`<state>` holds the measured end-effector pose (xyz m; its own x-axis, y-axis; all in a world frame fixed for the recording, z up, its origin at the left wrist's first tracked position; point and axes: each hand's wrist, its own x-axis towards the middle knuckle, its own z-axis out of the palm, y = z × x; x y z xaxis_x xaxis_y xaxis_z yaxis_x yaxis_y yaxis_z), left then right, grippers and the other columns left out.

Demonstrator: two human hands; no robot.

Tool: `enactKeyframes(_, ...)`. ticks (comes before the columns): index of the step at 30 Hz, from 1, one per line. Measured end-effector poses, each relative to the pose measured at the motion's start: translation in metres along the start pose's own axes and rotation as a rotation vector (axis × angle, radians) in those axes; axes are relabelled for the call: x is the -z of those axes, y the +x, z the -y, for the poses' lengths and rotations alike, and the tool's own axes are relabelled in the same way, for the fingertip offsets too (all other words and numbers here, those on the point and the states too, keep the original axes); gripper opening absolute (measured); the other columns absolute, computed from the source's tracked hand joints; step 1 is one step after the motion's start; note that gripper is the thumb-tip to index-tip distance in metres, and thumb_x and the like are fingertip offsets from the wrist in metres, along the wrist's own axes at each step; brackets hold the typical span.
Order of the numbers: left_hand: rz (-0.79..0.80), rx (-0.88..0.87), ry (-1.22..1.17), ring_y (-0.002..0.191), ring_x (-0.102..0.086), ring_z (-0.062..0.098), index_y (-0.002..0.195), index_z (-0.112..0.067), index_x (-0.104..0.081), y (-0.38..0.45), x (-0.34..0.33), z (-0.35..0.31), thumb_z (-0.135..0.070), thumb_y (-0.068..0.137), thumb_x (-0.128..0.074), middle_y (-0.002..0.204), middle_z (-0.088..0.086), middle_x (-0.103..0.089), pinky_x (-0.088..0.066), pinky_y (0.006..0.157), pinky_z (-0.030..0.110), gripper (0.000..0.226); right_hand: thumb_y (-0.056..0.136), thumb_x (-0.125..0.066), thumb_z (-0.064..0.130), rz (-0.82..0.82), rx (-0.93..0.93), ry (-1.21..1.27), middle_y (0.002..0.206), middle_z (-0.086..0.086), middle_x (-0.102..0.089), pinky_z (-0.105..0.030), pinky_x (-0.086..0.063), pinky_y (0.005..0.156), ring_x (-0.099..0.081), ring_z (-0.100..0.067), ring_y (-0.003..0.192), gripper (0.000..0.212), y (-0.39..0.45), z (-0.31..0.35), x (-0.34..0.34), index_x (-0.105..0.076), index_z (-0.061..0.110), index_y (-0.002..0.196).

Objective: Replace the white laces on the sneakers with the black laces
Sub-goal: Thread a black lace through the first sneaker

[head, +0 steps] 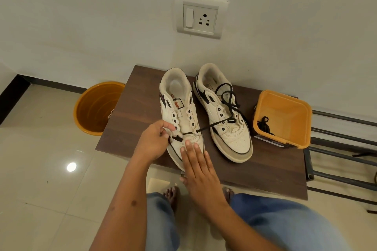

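Note:
Two white sneakers with black trim stand on a dark wooden table (142, 91). The left sneaker (179, 108) has bare eyelets except the lowest pair, where a black lace (206, 128) runs across. My left hand (153, 140) pinches that lace's end at the shoe's left side. My right hand (199, 166) lies flat with straight fingers on the left sneaker's toe. The rest of the lace lies in a loose heap over the right sneaker (224, 116). Another black lace (264, 124) sits inside an orange tub (283, 118).
An orange bucket (95, 108) stands on the tiled floor left of the table. A wall socket (201, 18) is above the shoes. A dark metal rack (342, 149) adjoins the table on the right. My feet and jeans are below the table's front edge.

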<state>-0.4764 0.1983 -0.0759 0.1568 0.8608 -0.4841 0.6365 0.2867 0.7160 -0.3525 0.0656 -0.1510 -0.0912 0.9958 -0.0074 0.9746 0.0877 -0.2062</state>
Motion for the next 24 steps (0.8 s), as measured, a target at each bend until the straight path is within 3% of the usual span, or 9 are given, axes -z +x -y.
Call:
enactKeyframes(3,-0.254,0.057,0.066,0.086,-0.056,0.019,0.079,-0.036,-0.060,-0.002,0.016,0.007,0.000,0.096,-0.045,0.095,0.001,-0.060,-0.051,0.079,0.037,0.042,0.094,-0.035,0.041,0.036,0.020,0.009,0.163,-0.009,-0.006,-0.044,-0.015,0.115,-0.007,-0.026,0.150,0.072,-0.001,-0.004,-0.002,-0.015,0.009,0.155)
enactKeyframes(5,-0.461,0.161,0.111,0.104,-0.055,0.024,0.073,-0.037,-0.055,-0.002,0.027,0.013,-0.004,0.097,-0.050,0.104,-0.001,-0.061,-0.049,0.094,0.049,0.040,0.094,-0.034,0.041,0.048,0.022,0.029,0.164,-0.008,-0.003,-0.043,-0.012,0.116,-0.003,-0.025,0.150,0.072,0.002,0.000,0.001,-0.011,0.010,0.156)
enactKeyframes(7,-0.572,0.217,0.144,0.109,-0.054,0.027,0.071,-0.036,-0.054,-0.002,0.029,0.013,-0.006,0.096,-0.054,0.112,0.001,-0.062,-0.046,0.097,0.053,0.038,0.094,-0.032,0.040,0.052,0.019,0.044,0.164,-0.006,-0.001,-0.042,-0.010,0.116,0.001,-0.023,0.150,0.072,0.005,0.002,0.001,-0.009,0.011,0.156)
enactKeyframes(9,-0.555,0.215,0.205,0.118,-0.048,0.030,0.080,-0.035,-0.060,-0.002,0.027,0.010,-0.006,0.096,-0.053,0.124,0.003,-0.057,-0.040,0.102,0.051,0.035,0.094,-0.033,0.039,0.045,0.017,0.055,0.164,-0.006,-0.003,-0.041,-0.009,0.116,0.000,-0.022,0.150,0.071,0.008,0.003,0.001,-0.011,0.012,0.156)
enactKeyframes(13,-0.272,0.051,0.391,0.132,-0.029,0.031,0.109,-0.039,-0.063,-0.007,0.023,0.006,-0.014,0.097,-0.056,0.141,-0.001,-0.037,-0.026,0.109,0.050,0.029,0.096,-0.031,0.033,0.031,0.014,0.074,0.163,-0.006,-0.010,-0.039,-0.009,0.117,-0.006,-0.021,0.150,0.064,0.010,0.001,0.002,-0.018,0.013,0.155)
enactKeyframes(16,-0.144,-0.084,0.452,0.128,-0.039,0.023,0.111,-0.039,-0.069,-0.008,0.017,0.006,-0.034,0.089,-0.069,0.128,-0.010,-0.055,-0.023,0.107,0.045,0.022,0.096,-0.031,0.028,-0.017,0.040,0.084,0.157,-0.009,-0.030,-0.036,-0.009,0.119,-0.020,-0.021,0.147,0.056,0.015,-0.001,0.001,-0.036,0.009,0.149)
enactKeyframes(18,-0.146,-0.064,0.468,0.122,-0.046,0.018,0.102,-0.036,-0.073,-0.007,0.013,0.002,-0.040,0.087,-0.069,0.110,-0.011,-0.067,-0.020,0.106,0.041,0.015,0.094,-0.031,0.021,-0.049,0.057,0.102,0.150,-0.011,-0.042,-0.035,-0.012,0.118,-0.031,-0.021,0.143,0.052,0.018,-0.002,0.001,-0.047,0.006,0.142)
enactKeyframes(21,-0.157,-0.066,0.415,0.112,-0.055,0.013,0.090,-0.034,-0.075,-0.005,0.011,0.000,-0.039,0.090,-0.067,0.097,-0.011,-0.071,-0.015,0.111,0.040,0.010,0.093,-0.032,0.018,-0.065,0.067,0.118,0.148,-0.012,-0.044,-0.036,-0.015,0.117,-0.037,-0.024,0.140,0.052,0.020,-0.003,-0.001,-0.049,0.004,0.140)
enactKeyframes(24,-0.363,-0.034,0.349,0.107,-0.057,0.011,0.092,-0.035,-0.076,-0.009,0.025,0.006,-0.033,0.093,-0.065,0.099,-0.014,-0.073,-0.018,0.111,0.042,0.011,0.096,-0.032,0.021,-0.046,0.062,0.145,0.152,-0.010,-0.039,-0.035,-0.014,0.117,-0.029,-0.021,0.144,0.051,0.019,-0.001,-0.002,-0.043,0.006,0.144)
